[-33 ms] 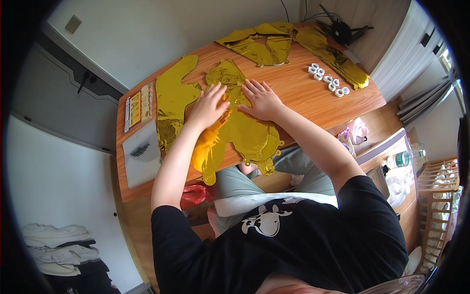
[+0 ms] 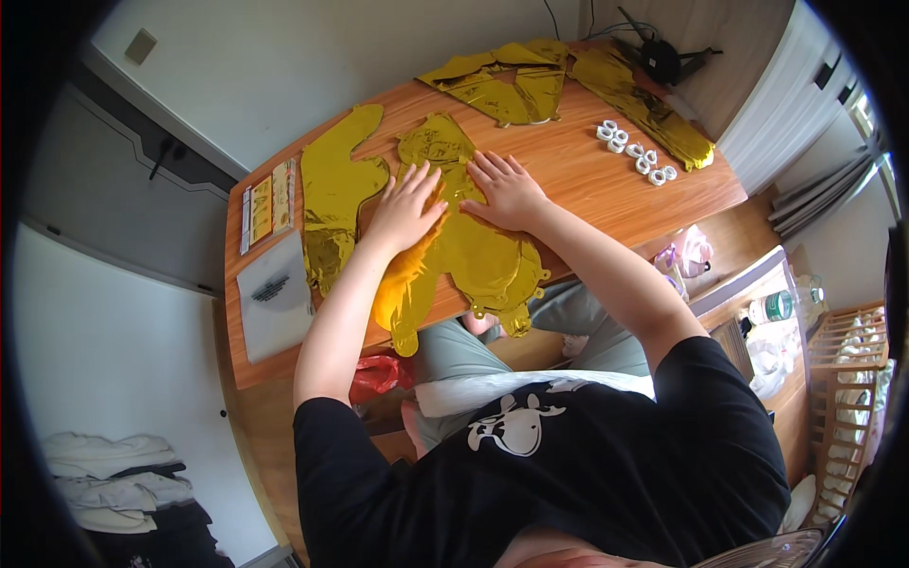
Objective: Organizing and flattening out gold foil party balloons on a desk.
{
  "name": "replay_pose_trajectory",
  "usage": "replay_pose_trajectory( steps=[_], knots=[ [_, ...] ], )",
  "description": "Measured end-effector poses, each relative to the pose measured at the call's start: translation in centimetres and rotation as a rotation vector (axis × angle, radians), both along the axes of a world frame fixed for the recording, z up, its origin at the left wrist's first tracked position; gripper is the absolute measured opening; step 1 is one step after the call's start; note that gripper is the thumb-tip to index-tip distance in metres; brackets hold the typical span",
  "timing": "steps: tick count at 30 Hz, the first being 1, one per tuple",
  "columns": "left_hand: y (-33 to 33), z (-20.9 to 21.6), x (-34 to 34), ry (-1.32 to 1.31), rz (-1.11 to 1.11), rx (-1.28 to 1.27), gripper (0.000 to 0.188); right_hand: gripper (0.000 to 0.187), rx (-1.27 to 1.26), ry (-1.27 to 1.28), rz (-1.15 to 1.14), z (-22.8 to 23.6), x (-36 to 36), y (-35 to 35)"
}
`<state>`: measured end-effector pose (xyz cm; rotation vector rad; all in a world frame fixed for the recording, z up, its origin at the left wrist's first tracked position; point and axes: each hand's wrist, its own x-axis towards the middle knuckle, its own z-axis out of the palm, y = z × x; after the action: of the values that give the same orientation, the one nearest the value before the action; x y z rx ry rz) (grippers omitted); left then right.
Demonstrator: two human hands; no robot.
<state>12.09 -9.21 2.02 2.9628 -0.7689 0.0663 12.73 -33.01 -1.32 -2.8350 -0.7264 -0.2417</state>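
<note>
Flat, uninflated gold foil balloons lie on the wooden table. My left hand (image 2: 405,213) rests palm down, fingers stretched out, on the foil balloon (image 2: 473,251) in front of me, beside its shiny orange-lit folds. My right hand (image 2: 509,195) lies flat with spread fingers on the upper right part of the same foil, its fingertips near the edge. The lower tabbed ends of this balloon hang over the table's near edge. Left of it lies another gold foil balloon (image 2: 331,180) with a curved outline. Neither hand grips anything.
Two more foil pieces, a wide folded one (image 2: 525,95) and a long one (image 2: 653,109), lie at the back. Several small white rolls (image 2: 615,135) sit at the right, near a black router (image 2: 660,62). A printed package (image 2: 273,206) and white sheet (image 2: 275,322) are at the left.
My left hand has shifted very slightly to the right on the foil. My right hand and the other things look the same.
</note>
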Motion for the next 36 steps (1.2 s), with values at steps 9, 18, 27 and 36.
replay_pose_trajectory(
  steps=[9,18,27,36],
  knots=[
    [1.7,-2.4,-0.1,0.07,0.03,-0.016,0.059,0.086,-0.052,0.058,0.001,1.4,0.3,1.4],
    [1.6,-2.7,0.0,0.036,0.02,-0.017,0.058,0.043,0.105,0.181,0.127,2.0,4.2,-0.1],
    [1.6,-3.1,0.2,0.011,0.002,-0.03,0.059,0.058,0.098,0.015,0.111,0.5,3.0,0.5],
    [1.8,-3.1,0.3,0.012,0.009,-0.027,0.059,0.084,0.001,0.038,0.041,0.7,1.7,1.2]
  ],
)
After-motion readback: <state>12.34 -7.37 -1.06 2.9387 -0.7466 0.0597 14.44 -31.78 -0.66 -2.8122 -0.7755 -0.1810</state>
